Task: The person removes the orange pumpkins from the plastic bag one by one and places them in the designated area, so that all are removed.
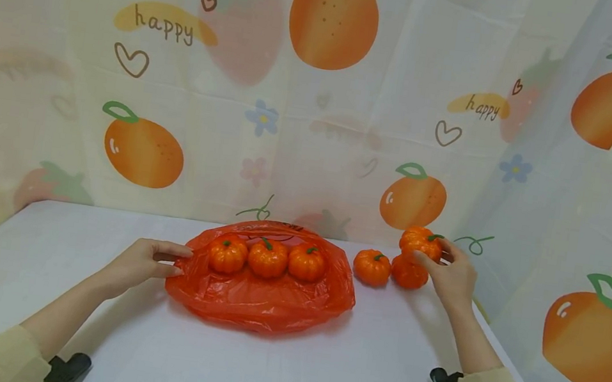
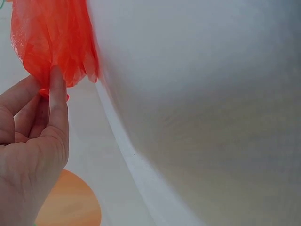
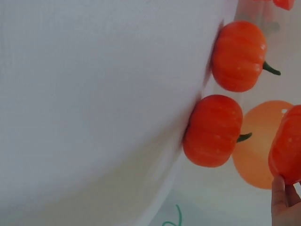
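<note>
Left side: edge of the red plastic bag [image 1: 267, 308] is being pinched by the left hand [image 1: 142, 263], a bit of film gathered between thumb and fingers per the left wrist view. Grip is narrow, at the rim only, probably so the bag is being steadied and its mouth held wide without the contents being crowded.

Three pumpkins [image 1: 268, 258] are being cradled in a row within the spread bag, stems up; the raised film around them is likely stopping any roll.

Right side: one pumpkin [image 1: 421, 243] is being held up off the table [image 1: 259, 372] by the right hand [image 1: 450, 278], fingers curled round its side. Stem is being left free, presumably because the ribbed body is giving a firmer hold.

Below it, two loose pumpkins [image 1: 372, 267] are being supported by the table, just right of the bag, seemingly within easy reach.
</note>
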